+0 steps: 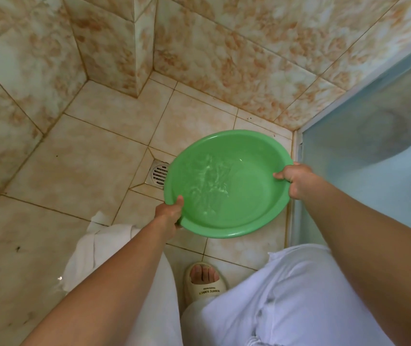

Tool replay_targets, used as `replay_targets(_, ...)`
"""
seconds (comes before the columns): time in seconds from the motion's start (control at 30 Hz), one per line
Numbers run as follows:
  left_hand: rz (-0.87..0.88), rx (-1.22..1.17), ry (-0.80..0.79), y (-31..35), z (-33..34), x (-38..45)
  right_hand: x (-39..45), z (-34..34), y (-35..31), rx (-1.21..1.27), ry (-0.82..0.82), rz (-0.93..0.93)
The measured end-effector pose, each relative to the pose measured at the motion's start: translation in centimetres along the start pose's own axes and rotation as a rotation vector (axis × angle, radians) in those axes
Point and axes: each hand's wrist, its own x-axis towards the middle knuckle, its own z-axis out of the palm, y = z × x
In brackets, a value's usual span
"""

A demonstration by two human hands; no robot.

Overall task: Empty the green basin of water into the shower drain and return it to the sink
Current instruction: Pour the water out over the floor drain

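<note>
Green basin (226,183): holds water, above floor drain (159,175).
Hands: left (168,214), right (293,179), fingers clamped on rim.
Risk: hasty tilt splashes slipper (204,283) (overshooting drain).

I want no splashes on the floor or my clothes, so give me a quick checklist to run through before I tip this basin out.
1. Both hands on the rim: left hand at the near-left edge, right hand at the right edge. Ok.
2. Water in the green basin: a shallow rippling pool, none at the rim. Ok.
3. Drain position: showing just past the basin's left edge, partly hidden by it, so tipping left looks right. Ok.
4. Drain grate clear: the visible part looks open; the rest is hidden. Cannot tell.
5. White trouser leg and slipper: near the pour path, may get splashed. Not ok.
</note>
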Motion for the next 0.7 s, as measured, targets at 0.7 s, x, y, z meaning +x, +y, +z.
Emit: replay_targets(0.7,-0.069,-0.023,0.088,0.7,-2.3,1.2,-0.6,2.4,-0.5,-0.240,-0.204,0.109)
